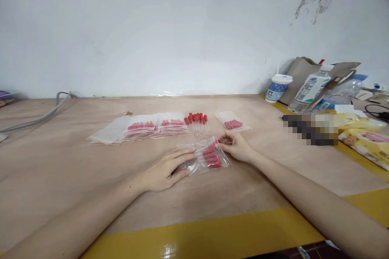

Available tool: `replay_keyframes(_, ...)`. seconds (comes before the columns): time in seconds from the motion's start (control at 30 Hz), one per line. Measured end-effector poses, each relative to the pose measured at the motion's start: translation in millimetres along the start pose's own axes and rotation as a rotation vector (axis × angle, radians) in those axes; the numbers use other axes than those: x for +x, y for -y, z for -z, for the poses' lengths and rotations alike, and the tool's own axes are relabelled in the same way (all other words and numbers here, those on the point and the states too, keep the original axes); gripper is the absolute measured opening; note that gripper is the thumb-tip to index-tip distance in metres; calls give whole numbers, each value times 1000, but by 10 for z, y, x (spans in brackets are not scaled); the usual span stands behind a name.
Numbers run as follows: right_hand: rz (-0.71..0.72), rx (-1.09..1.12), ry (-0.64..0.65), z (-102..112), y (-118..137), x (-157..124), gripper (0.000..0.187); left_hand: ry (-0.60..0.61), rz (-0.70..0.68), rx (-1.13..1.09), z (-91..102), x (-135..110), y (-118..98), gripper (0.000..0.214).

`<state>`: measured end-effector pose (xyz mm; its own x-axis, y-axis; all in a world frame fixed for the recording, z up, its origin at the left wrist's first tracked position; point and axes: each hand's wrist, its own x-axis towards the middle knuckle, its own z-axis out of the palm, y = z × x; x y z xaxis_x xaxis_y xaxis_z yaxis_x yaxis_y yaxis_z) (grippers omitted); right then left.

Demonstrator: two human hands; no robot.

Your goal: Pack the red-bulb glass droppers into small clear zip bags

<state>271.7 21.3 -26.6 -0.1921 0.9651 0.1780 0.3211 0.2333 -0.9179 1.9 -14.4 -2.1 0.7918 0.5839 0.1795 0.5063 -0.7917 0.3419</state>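
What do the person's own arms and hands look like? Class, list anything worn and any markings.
The left arm and right arm are bare as far up as the picture shows, with no sleeves in view. The left hand and right hand wear no gloves, and no ring, watch, bracelet or marking shows.

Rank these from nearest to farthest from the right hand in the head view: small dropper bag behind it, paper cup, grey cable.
1. Small dropper bag, just behind the right hand.
2. Paper cup, back right, by the wall.
3. Grey cable, far left of the table.
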Motion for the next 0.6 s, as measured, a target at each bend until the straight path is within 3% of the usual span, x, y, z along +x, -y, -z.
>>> replay_keyframes(0.4, -71, 116, 105, 14, 46, 27, 32, -18, -2, -22, -14, -13, 11, 44)
replay_keyframes(0.6, -11, -2, -98, -38, -20, 48, 19, -23, 38, -31, -5, -4, -9, 41)
